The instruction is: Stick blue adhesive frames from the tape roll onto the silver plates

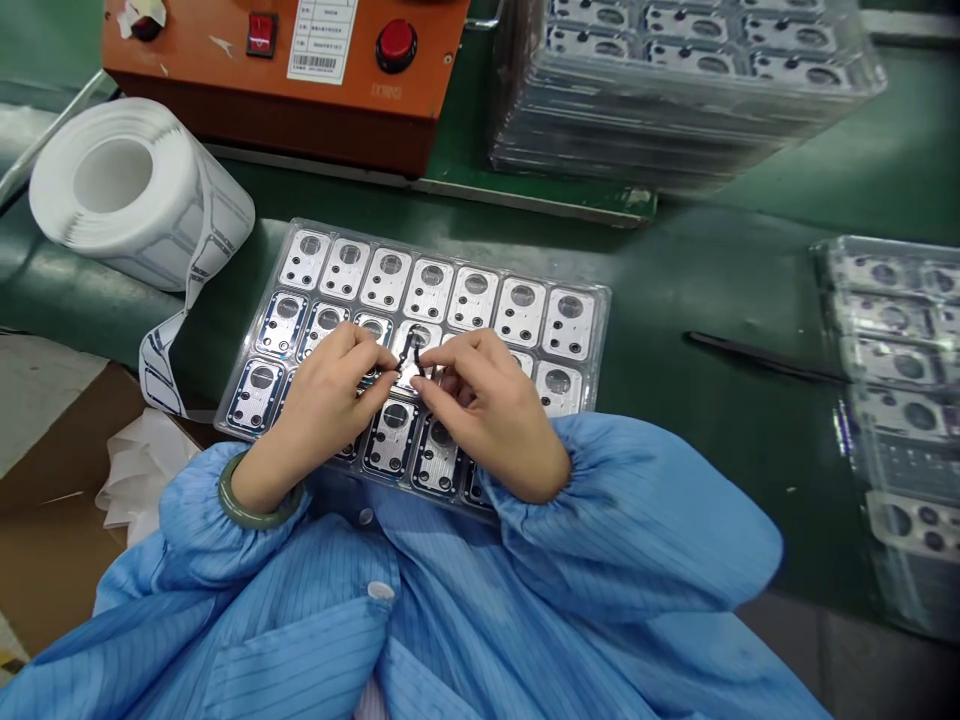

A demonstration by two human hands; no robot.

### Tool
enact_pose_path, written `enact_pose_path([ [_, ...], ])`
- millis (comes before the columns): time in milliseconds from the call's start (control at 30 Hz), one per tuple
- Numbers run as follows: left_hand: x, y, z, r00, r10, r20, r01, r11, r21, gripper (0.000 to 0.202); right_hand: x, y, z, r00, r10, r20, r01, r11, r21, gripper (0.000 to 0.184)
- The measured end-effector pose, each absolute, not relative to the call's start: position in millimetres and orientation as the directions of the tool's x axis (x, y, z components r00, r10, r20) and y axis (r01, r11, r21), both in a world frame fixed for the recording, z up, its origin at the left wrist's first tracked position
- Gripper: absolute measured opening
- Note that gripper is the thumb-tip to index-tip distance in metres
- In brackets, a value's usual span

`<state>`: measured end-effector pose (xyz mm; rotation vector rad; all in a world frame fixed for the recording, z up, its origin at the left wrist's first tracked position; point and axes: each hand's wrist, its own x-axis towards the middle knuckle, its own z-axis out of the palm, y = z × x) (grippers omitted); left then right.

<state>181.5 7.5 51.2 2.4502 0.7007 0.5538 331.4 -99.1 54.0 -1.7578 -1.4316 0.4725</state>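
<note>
In front of me a clear plastic tray holds rows of small silver plates, each with a large round window and small holes. Some plates on the left and in the front row carry a dark blue-black border, while the back row shows plain silver. Between my hands is a thin black frame-shaped strip, held over a plate in the middle row. My left hand pinches its left side with thumb and finger. On the other side, my right hand pinches it too. Its lower part is partly hidden by my fingers.
A roll of frame-shaped stickers trails its strip at left, above a cardboard box. Behind stands an orange control box. Stacked trays rise at back right. Black tweezers lie near another tray.
</note>
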Motion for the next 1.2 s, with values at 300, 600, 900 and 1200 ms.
enact_pose_path([
  [300, 180, 7, 48, 0.756, 0.582, 0.301, 0.282, -0.704, 0.652, 0.005, 330, -100, 56, 0.397, 0.888, 0.234, 0.570, -0.038, -0.821, 0.017],
  [600, 180, 6, 54, 0.730, 0.551, 0.404, 0.186, -0.729, 0.659, 0.007, 328, -101, 61, 0.473, 0.869, 0.148, 0.312, -0.008, -0.950, 0.015],
  [900, 184, -1, 49, 0.591, 0.511, 0.625, 0.104, -0.816, 0.568, 0.052, 328, -105, 56, 0.528, 0.783, 0.329, 0.389, 0.121, -0.913, 0.020],
  [1200, 183, -4, 49, 0.594, 0.633, 0.496, 0.113, -0.676, 0.728, 0.034, 330, -104, 62, 0.465, 0.808, 0.361, 0.457, 0.130, -0.880, 0.013],
])
